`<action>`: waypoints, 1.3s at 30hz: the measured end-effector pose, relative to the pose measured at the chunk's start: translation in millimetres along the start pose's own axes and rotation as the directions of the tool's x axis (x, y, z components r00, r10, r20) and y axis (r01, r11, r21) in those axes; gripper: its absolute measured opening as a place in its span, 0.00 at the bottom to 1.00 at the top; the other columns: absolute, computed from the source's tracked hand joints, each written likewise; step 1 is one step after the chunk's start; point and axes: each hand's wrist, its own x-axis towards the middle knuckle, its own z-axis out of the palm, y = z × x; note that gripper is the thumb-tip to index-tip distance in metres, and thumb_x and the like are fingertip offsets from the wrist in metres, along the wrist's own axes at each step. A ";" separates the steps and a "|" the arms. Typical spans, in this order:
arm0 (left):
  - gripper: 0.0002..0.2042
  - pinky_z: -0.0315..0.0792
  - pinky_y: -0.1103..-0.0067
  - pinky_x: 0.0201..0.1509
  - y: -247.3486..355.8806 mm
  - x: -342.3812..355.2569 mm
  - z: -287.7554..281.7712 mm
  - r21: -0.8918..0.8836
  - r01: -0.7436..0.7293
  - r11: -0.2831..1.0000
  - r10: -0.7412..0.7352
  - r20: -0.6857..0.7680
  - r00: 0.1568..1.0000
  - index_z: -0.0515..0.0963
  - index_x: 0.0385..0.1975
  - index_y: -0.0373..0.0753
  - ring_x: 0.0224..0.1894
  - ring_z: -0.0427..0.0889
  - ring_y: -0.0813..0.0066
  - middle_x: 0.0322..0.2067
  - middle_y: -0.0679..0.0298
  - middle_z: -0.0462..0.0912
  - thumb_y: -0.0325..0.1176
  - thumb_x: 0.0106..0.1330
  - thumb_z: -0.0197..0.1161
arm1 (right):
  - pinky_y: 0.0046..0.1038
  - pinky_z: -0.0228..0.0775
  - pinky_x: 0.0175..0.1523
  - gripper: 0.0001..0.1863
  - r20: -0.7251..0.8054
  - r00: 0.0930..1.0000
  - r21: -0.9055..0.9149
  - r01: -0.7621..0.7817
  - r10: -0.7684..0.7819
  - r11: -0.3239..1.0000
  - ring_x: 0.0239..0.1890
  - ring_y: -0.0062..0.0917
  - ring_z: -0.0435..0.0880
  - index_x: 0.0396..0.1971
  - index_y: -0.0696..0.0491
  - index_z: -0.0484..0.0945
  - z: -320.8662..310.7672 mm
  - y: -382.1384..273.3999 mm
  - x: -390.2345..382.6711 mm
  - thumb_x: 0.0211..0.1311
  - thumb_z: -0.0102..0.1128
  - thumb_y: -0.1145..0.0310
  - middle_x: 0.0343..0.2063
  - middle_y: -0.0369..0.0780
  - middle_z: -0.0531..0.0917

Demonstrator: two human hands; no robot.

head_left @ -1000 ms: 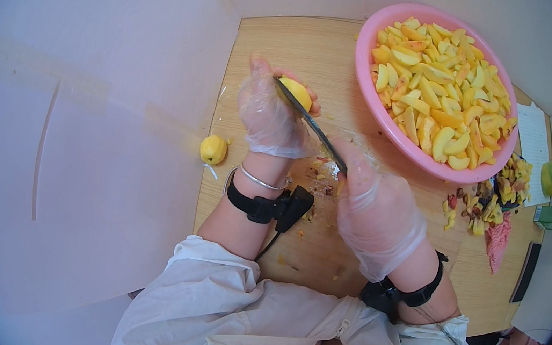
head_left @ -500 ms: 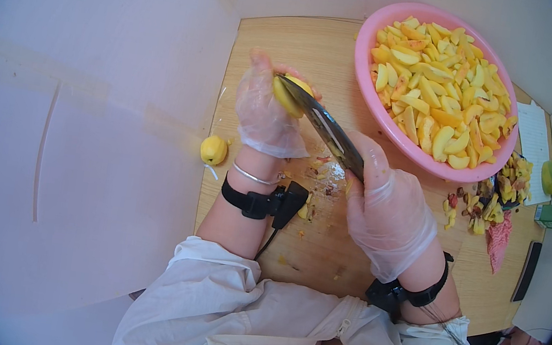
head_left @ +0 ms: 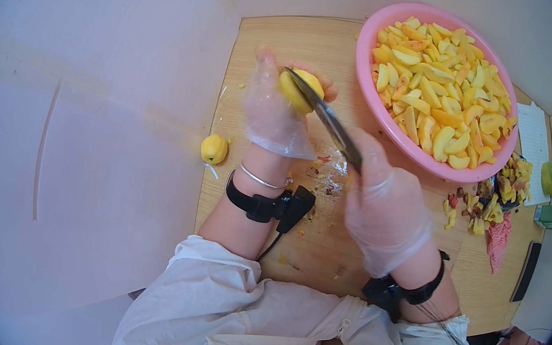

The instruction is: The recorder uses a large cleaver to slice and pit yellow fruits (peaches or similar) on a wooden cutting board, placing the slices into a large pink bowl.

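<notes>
In a clear plastic glove, my left hand (head_left: 276, 112) holds a peeled yellow fruit (head_left: 291, 94) with its fingers curled behind it. My right hand (head_left: 387, 213), also gloved, grips a dark-bladed knife (head_left: 331, 122). The blade slants up and left, its tip end lying across the fruit; how deep it cuts I cannot tell. A second peeled fruit (head_left: 213, 150) rests on the wooden table (head_left: 321, 249) to the left of my left wrist.
A pink basin (head_left: 366, 79) heaped with yellow fruit slices (head_left: 437, 82) stands at the far right. Peelings and scraps (head_left: 490, 206) lie below it, beside a pink cloth (head_left: 497, 242), a green box (head_left: 550, 217), a tape roll (head_left: 551, 177) and paper (head_left: 534, 135). Pale walls enclose the table.
My left hand has shifted slightly right with the fruit, and the fruit has turned in it. The knife has moved a little, its blade now angled more steeply across the fruit.
</notes>
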 end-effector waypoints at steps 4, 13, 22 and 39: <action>0.26 0.74 0.72 0.30 -6.7 -1.2 2.2 -0.029 -0.054 0.998 0.052 -0.060 0.997 0.69 0.28 0.34 0.22 0.75 0.63 0.20 0.55 0.73 0.56 0.70 0.43 | 0.30 0.70 0.21 0.26 -0.090 0.985 -0.170 0.130 -0.147 0.977 0.17 0.31 0.78 0.55 0.53 0.66 19.1 3.3 -5.1 0.52 0.54 0.75 0.21 0.40 0.76; 0.24 0.73 0.74 0.24 -20.4 -3.2 2.3 -0.017 -0.060 0.998 0.054 -0.244 0.968 0.69 0.26 0.37 0.19 0.74 0.67 0.20 0.58 0.73 0.57 0.68 0.49 | 0.30 0.71 0.24 0.32 -0.061 0.986 -0.208 0.139 -0.154 0.968 0.22 0.33 0.80 0.58 0.57 0.64 30.0 -2.5 -8.6 0.48 0.56 0.77 0.32 0.46 0.79; 0.24 0.77 0.72 0.27 -25.0 -4.4 1.9 -0.036 -0.064 0.997 0.053 -0.238 0.970 0.68 0.26 0.39 0.20 0.76 0.69 0.20 0.61 0.72 0.58 0.66 0.50 | 0.29 0.72 0.23 0.31 -0.078 0.985 -0.271 0.128 -0.154 0.954 0.20 0.33 0.79 0.58 0.56 0.64 38.9 -1.9 -9.7 0.49 0.55 0.75 0.36 0.50 0.79; 0.19 0.74 0.70 0.39 -13.7 1.5 -2.5 -0.186 0.182 0.966 -0.234 -0.314 0.920 0.67 0.31 0.41 0.25 0.72 0.71 0.23 0.63 0.72 0.52 0.71 0.43 | 0.38 0.74 0.32 0.29 0.088 0.982 0.065 -0.171 0.165 0.983 0.27 0.42 0.80 0.57 0.61 0.62 10.2 17.4 4.5 0.51 0.53 0.81 0.39 0.49 0.79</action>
